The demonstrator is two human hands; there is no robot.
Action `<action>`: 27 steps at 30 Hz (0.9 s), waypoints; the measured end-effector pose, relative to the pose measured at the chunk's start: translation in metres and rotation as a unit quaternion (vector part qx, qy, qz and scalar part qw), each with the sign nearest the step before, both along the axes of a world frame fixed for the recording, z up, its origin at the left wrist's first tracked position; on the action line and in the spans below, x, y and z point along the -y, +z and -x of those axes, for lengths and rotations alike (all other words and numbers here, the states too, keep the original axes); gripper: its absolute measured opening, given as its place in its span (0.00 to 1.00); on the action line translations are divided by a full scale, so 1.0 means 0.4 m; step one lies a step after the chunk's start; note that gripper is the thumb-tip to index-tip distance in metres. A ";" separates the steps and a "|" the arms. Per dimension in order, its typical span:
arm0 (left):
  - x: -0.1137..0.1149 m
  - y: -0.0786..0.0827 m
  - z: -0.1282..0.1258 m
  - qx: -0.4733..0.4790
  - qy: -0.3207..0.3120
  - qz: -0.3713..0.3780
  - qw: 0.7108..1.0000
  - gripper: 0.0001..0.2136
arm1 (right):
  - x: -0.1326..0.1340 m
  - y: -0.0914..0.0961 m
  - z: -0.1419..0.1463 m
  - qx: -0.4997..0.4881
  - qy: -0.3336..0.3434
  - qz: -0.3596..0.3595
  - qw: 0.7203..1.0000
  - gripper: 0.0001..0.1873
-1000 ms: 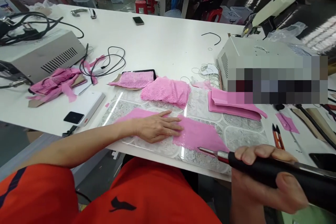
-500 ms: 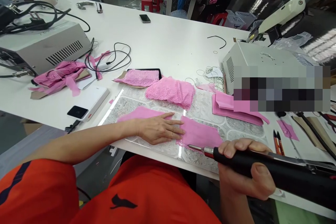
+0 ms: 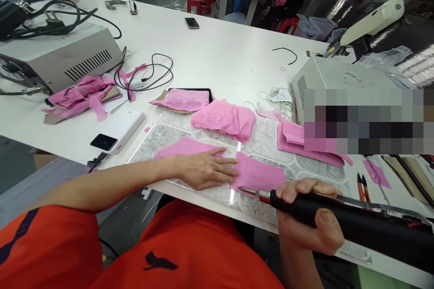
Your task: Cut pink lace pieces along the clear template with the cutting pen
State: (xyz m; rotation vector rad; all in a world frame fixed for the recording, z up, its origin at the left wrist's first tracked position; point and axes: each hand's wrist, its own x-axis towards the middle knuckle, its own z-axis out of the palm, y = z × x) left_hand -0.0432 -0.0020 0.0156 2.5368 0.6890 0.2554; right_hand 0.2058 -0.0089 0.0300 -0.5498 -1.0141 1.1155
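Fabric (image 3: 259, 171), bright pink, thin and roughly four-sided, lies flat on a glossy, grey-and-white patterned mat (image 3: 266, 137) near the front edge of a long white table (image 3: 237, 54). The left hand (image 3: 203, 170) is palm down and grips nothing; its fingers are stretched out and a little apart, their ends at the fabric's left margin. A second pink piece of cloth (image 3: 185, 146) lies to the left, partly covered by that hand and forearm. The right hand (image 3: 298, 228) is closed around a thick black cylindrical tool (image 3: 379, 230) with a slender metal tip (image 3: 249, 191), which points left across the fabric's lower edge, near its lower left corner. Whether the tip touches the cloth cannot be told.

The step in hand looks like steadying the fabric with one hand while lining up the tool at its edge with the other. The next move probably calls for a firm, level hold on the tool and flat fingers well clear of its point, so that the thin cloth does not shift or pucker.

Just behind sits a crumpled pink lace bundle (image 3: 224, 119); folded smooth pink cloth (image 3: 291, 135) lies to the right.
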 end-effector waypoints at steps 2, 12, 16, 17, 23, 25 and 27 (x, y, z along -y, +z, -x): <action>0.004 0.000 0.000 -0.008 0.001 0.002 1.000 0.19 | 0.000 0.000 0.006 0.003 0.000 0.001 1.000 0.11; 0.007 -0.007 0.002 0.015 0.006 -0.017 1.000 0.19 | 0.000 0.011 0.035 0.040 -0.022 -0.008 0.999 0.11; 0.008 -0.016 0.003 0.037 0.014 -0.027 0.999 0.18 | 0.003 0.010 0.043 0.035 -0.019 -0.003 0.999 0.11; 0.009 -0.018 0.002 0.040 0.016 -0.032 0.999 0.18 | 0.004 0.008 0.045 0.031 -0.019 -0.003 0.999 0.11; 0.015 -0.023 0.002 0.018 0.009 -0.059 0.998 0.19 | 0.007 -0.008 0.047 0.026 -0.002 0.010 1.000 0.11; 0.015 -0.023 0.001 0.021 0.010 -0.059 0.998 0.19 | 0.007 -0.012 0.044 0.019 0.016 0.011 1.000 0.11; 0.016 -0.022 0.001 0.024 0.014 -0.055 0.998 0.20 | 0.007 -0.013 0.041 0.012 0.026 0.011 1.000 0.11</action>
